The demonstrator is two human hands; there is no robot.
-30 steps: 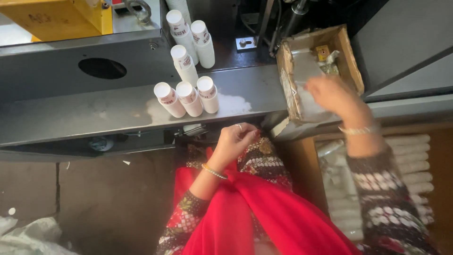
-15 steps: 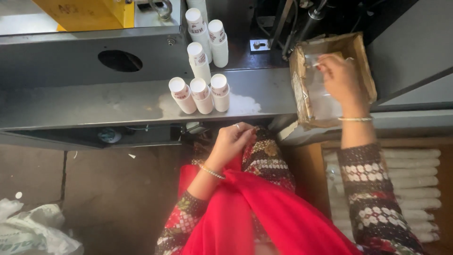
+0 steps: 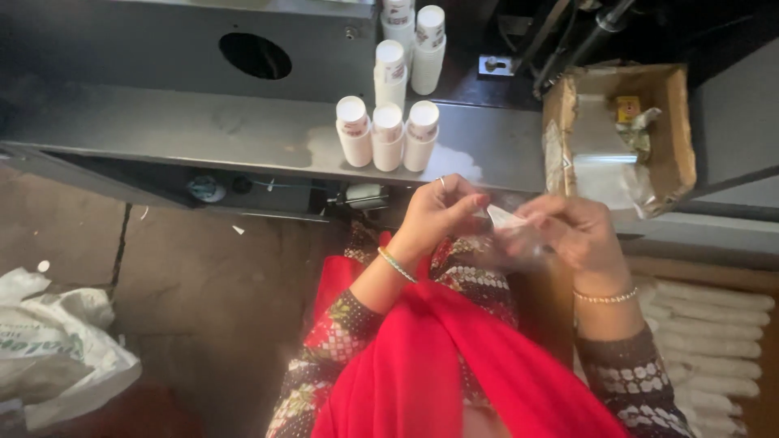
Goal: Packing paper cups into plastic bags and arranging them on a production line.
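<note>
Head view: left hand [image 3: 434,217] and right hand [image 3: 572,235] met above lap, below worktop [image 3: 203,134] edge. Both sets of fingers pinched small clear plastic pouch [image 3: 510,223] between them, long axis running hand to hand. White bottles [image 3: 388,134] stood just beyond left hand; cardboard box [image 3: 673,138] beyond right.

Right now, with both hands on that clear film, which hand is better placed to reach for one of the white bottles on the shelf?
Probably the left hand. It sits just below the front row of white bottles on the grey shelf. The right hand pinches the clear film farther right, below the cardboard box.
</note>
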